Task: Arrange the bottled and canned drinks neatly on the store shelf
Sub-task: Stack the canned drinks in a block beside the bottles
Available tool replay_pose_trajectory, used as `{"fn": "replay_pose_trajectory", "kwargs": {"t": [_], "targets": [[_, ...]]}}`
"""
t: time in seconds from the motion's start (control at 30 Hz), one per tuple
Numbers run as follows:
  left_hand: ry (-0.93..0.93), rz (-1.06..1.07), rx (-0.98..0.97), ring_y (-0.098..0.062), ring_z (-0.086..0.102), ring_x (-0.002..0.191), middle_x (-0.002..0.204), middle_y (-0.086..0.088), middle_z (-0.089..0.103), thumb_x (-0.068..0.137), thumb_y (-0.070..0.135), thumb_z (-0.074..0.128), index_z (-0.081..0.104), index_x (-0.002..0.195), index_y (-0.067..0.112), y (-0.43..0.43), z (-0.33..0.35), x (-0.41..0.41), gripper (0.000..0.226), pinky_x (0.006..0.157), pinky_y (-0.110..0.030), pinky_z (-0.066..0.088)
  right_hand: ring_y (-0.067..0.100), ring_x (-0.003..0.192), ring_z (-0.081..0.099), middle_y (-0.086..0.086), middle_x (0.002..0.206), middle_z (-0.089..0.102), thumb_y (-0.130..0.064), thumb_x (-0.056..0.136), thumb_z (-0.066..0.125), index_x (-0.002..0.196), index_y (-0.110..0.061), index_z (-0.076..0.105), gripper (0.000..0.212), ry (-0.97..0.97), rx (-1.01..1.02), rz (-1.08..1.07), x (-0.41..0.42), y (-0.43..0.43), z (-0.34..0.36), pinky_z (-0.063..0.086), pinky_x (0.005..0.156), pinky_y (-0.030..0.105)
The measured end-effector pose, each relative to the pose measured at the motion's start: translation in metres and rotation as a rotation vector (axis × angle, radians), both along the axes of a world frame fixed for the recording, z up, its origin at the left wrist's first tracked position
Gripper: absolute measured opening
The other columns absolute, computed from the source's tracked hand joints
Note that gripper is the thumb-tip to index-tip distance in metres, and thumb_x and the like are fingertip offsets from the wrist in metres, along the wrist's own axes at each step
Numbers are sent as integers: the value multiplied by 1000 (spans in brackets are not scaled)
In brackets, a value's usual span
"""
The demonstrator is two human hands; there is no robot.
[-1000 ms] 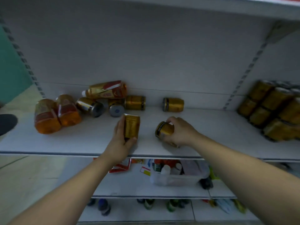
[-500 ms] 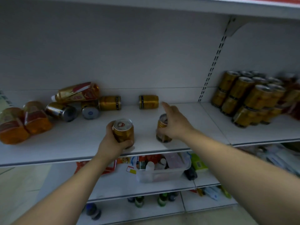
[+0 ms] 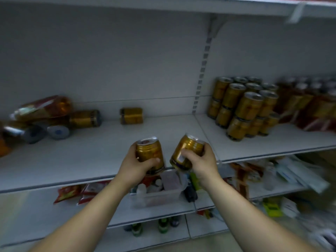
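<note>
My left hand (image 3: 135, 167) grips an upright gold can (image 3: 149, 151) lifted just above the front edge of the white shelf (image 3: 101, 157). My right hand (image 3: 201, 162) grips a second gold can (image 3: 189, 148), tilted to the right, close beside the first. On the shelf's right section a neat block of stacked gold cans (image 3: 243, 106) stands upright. Several cans lie on their sides at the back left, among them a lone gold can (image 3: 131, 115) and another (image 3: 85, 118). A bottle of amber drink (image 3: 45, 108) lies across that pile.
Amber bottles (image 3: 309, 104) stand in rows at the far right, blurred. A slotted upright (image 3: 201, 75) divides the two shelf sections. Below, a clear plastic bin (image 3: 158, 195) holds small items, with red packets (image 3: 72, 193) to its left and small bottles on the lowest shelf.
Both hands have lifted their cans off the shelf and drawn them together toward the right. My right hand now wraps its can fully. The view has swung right, showing more stacked cans.
</note>
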State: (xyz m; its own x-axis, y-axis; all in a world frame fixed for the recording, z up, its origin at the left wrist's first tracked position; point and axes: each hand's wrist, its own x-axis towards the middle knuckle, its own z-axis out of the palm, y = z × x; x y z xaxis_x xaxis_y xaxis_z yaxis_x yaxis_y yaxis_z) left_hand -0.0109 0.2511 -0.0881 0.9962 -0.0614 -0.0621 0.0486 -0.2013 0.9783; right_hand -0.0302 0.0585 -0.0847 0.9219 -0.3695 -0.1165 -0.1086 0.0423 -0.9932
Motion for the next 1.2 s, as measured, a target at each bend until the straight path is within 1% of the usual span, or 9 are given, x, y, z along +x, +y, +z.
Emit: {"fn": "replay_pose_trajectory", "kwargs": {"t": [0.2,0.3,0.37,0.53,0.73,0.97,1.07,1.13,1.2], "targets": [[-5,-214,-169,-13,63,94,109,2,62,77,11,74,42,130,29,-114,22,3,64,82,-36,54,22,81,66,6,94,67,-14,89,64,104,-16,58,16,-188,328,-346,-34,-85,36,55,75,37],[-64,-355,-174,-4,59,86,99,9,60,84,16,67,45,116,30,-164,33,-1,42,78,-31,48,25,84,65,7,91,66,-14,89,64,97,-18,58,11,-259,263,-477,-64,-119,51,55,76,41],[-67,-435,-198,-9,60,90,101,9,59,86,23,65,45,117,31,-194,41,-6,38,81,-31,46,22,82,64,5,89,65,-12,88,65,96,-19,58,13,-284,183,-547,-86,-134,60,56,71,36],[-23,-580,-286,-23,59,112,126,3,58,53,65,75,45,130,36,-244,60,-22,87,94,-49,50,20,81,67,6,94,66,-25,78,73,102,-20,58,29,-285,32,-611,-126,-166,76,57,67,33],[-99,-657,-228,-20,58,109,120,3,57,82,29,69,43,134,29,-308,65,-36,58,90,-41,52,21,84,69,7,99,66,-29,75,73,109,-20,57,39,-286,-23,-651,-154,-219,80,59,69,36],[-54,-551,-233,-23,57,110,122,1,53,84,31,65,36,139,26,-390,49,-42,63,90,-45,52,14,84,67,3,99,66,-20,85,70,104,-25,56,25,-267,-77,-523,-146,-319,74,54,62,24],[-64,-445,-195,-20,55,110,124,1,52,82,28,69,33,142,24,-407,42,-35,70,82,-35,54,11,82,66,0,96,65,-20,84,70,101,-27,55,24,-244,-102,-427,-128,-354,70,53,60,23],[-71,-340,-164,-18,55,105,123,0,52,82,23,70,35,142,21,-405,38,-27,69,75,-28,49,14,88,65,-1,100,64,-22,83,72,106,-27,54,30,-213,-123,-347,-109,-367,67,54,66,26],[-81,-247,-111,-16,56,99,117,0,56,81,18,72,44,134,19,-392,33,-16,61,78,-29,45,17,94,64,-2,104,63,-29,79,76,116,-27,51,45,-177,-176,-281,-85,-371,62,55,73,32]]}}
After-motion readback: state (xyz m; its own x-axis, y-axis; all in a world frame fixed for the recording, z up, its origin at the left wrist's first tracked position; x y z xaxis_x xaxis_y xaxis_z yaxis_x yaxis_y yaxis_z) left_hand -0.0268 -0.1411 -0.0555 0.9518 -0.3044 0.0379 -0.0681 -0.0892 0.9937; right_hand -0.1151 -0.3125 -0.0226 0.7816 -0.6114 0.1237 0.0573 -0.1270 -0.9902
